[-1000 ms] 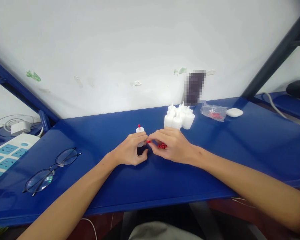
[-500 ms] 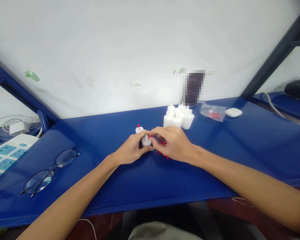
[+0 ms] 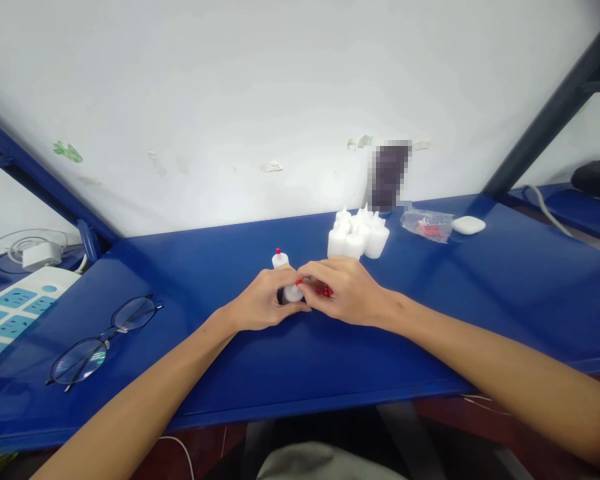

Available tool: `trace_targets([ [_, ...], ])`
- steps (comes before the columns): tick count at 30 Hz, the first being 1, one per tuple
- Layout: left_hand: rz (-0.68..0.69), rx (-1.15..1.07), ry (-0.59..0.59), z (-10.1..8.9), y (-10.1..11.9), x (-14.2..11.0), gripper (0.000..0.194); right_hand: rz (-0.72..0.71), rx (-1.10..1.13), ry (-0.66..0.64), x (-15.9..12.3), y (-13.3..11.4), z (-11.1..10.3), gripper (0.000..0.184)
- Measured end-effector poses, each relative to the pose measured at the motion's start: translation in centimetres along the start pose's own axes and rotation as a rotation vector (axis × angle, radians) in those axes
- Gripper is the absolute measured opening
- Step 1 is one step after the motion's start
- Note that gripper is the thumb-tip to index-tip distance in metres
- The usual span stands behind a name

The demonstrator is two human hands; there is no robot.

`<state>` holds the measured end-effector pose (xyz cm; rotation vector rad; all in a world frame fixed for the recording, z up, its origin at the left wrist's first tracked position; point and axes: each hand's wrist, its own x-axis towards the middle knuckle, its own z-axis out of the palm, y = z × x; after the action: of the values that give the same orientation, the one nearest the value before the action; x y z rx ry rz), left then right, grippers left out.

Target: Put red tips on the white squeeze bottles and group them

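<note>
My left hand [image 3: 263, 297] is wrapped round a small white squeeze bottle [image 3: 293, 293] standing at the middle of the blue desk. Between the thumb and forefinger of my right hand [image 3: 345, 288] is a small red cap [image 3: 299, 283], held at the bottle's nozzle. My fingers partly hide the nozzle, so I cannot tell whether the cap sits fully on it. Several loose red caps [image 3: 325, 291] lie on the desk under my right hand, mostly covered by it. Just behind my left hand stands another white bottle [image 3: 280, 259] with a red cap on its tip.
A cluster of white nozzle bottles [image 3: 357, 235] stands at the back. To its right lie a clear bag [image 3: 427, 225] with red pieces and a white rounded object [image 3: 469, 225]. Eyeglasses [image 3: 105, 340] and a power strip [image 3: 17, 310] are at the left on the blue desk [image 3: 220, 267].
My right fingers have brought the red cap from beside the nozzle over onto its tip. My right hand has shifted slightly down and left, covering more of the loose caps.
</note>
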<state>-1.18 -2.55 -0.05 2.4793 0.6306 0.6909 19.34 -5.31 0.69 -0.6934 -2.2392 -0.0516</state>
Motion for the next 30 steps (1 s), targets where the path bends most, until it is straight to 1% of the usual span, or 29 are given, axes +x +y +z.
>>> trace_targets([
  [4, -0.057, -0.074, -0.033, 0.3, 0.1, 0.2, 0.020, 0.013, 0.029, -0.052, 0.0, -0.1, -0.1, 0.012],
  [6, -0.075, -0.073, -0.045, 0.5, 0.0, 0.2, 0.020, 0.027, 0.026, -0.067, 0.0, 0.0, -0.2, 0.013],
  [11, -0.054, -0.009, -0.074, 0.7, -0.1, 0.1, 0.022, 0.010, 0.040, -0.070, 0.1, 0.0, -0.3, 0.013],
  [15, -0.044, 0.072, -0.072, 0.2, 0.5, 0.1, 0.019, 0.000, 0.043, -0.081, 0.1, -0.2, -0.4, 0.010],
  [19, -0.035, 0.212, -0.084, -0.3, 1.4, 0.2, 0.018, -0.015, 0.028, -0.093, 0.2, -0.4, -0.4, 0.021],
  [21, -0.042, 0.230, -0.084, -0.4, 1.6, 0.2, 0.014, -0.038, 0.005, -0.093, 0.2, -0.4, -0.4, 0.024],
  [23, -0.067, 0.192, -0.049, -0.3, 1.5, 0.2, 0.012, -0.047, -0.021, -0.082, 0.3, -0.4, -0.3, 0.024],
  [27, -0.111, 0.081, 0.102, -0.1, 0.9, 0.3, 0.020, 0.005, -0.062, -0.043, 0.3, -0.2, -0.5, 0.024],
  [29, -0.103, 0.025, 0.134, -0.1, 0.7, 0.3, 0.021, 0.031, -0.081, -0.018, 0.3, -0.1, -0.5, 0.022],
  [30, -0.097, -0.007, 0.132, -0.1, 0.8, 0.4, 0.021, 0.035, -0.086, -0.006, 0.3, -0.1, -0.5, 0.021],
])
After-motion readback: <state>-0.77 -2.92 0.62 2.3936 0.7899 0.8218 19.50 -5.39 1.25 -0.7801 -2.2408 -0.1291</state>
